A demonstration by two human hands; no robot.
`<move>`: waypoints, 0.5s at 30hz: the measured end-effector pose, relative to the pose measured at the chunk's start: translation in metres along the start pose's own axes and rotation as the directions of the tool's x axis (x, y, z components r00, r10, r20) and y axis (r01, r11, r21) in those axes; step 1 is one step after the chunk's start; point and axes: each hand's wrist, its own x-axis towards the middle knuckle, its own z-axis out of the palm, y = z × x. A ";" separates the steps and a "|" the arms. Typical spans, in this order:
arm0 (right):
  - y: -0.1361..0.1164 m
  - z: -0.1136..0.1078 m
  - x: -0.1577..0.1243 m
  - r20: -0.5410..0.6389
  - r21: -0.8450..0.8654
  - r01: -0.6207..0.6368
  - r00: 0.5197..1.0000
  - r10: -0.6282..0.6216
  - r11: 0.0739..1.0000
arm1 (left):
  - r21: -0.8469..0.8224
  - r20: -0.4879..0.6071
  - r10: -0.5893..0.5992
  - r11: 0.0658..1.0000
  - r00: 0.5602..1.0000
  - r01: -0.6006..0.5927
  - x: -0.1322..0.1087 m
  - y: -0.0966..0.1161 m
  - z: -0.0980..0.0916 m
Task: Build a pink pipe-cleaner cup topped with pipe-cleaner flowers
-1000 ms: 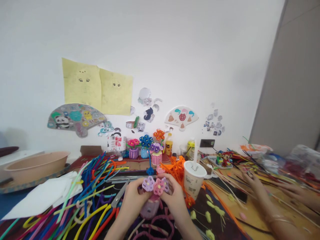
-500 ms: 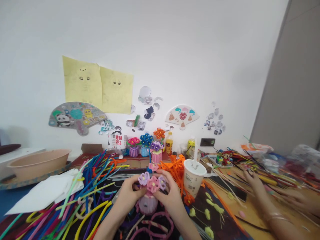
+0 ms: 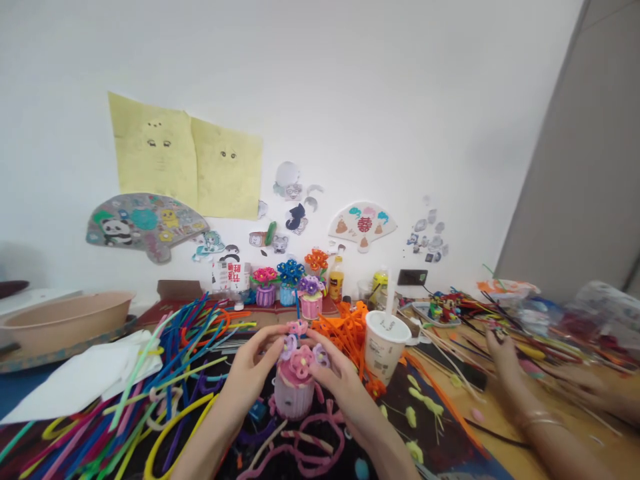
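Observation:
A small lilac pot (image 3: 294, 395) with a pink top stands upright in front of me, made of fuzzy pipe cleaners. Pink and lilac pipe-cleaner flowers (image 3: 302, 362) rise from it. From the left, my left hand (image 3: 260, 360) curls round the flowers, its thumb by a lilac bloom and its fingertips behind, near a pink bloom at the back. My right hand (image 3: 336, 372) closes on the other side, thumb against the front pink flower and fingers behind the right lilac one. The stems are hidden. Loose pink pipe cleaners (image 3: 345, 443) lie before the pot.
Loose coloured pipe cleaners (image 3: 165, 373) spread at left beside white paper (image 3: 90, 380). An orange bundle (image 3: 345, 333) and a lidded cup with straw (image 3: 387, 347) stand close right. Finished flower pots (image 3: 287, 295) line the back. Another person's hand (image 3: 503, 350) works at far right.
My left hand has opened its thumb away from the front flower and moved up and back round the flowers. The pot's pink top shows more. The whole view has shifted slightly.

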 end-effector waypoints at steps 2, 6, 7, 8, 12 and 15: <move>0.000 0.001 -0.001 -0.026 -0.015 0.000 1.000 -0.001 1.000 | 0.009 -0.004 0.013 1.000 1.000 -0.013 0.002 -0.003 0.003; 0.006 0.002 0.000 -0.060 -0.063 0.001 0.998 -0.005 0.998 | 0.044 -0.012 0.053 0.998 0.999 -0.052 0.003 -0.005 0.007; 0.008 0.002 0.000 -0.058 -0.069 -0.001 0.998 -0.003 0.998 | 0.054 -0.005 0.065 0.996 0.998 -0.065 0.003 -0.005 0.007; 0.010 0.001 0.001 -0.053 -0.074 -0.001 0.999 -0.003 0.997 | 0.063 0.005 0.077 0.995 0.997 -0.077 0.003 -0.005 0.008; 0.014 0.001 0.005 -0.045 -0.099 0.074 0.996 -0.078 0.992 | 0.096 0.012 0.107 0.990 0.994 -0.108 0.003 -0.004 0.009; 0.015 0.001 0.007 -0.039 -0.124 0.129 0.990 -0.134 0.984 | 0.106 -0.021 0.124 0.987 0.992 -0.122 0.005 -0.003 0.010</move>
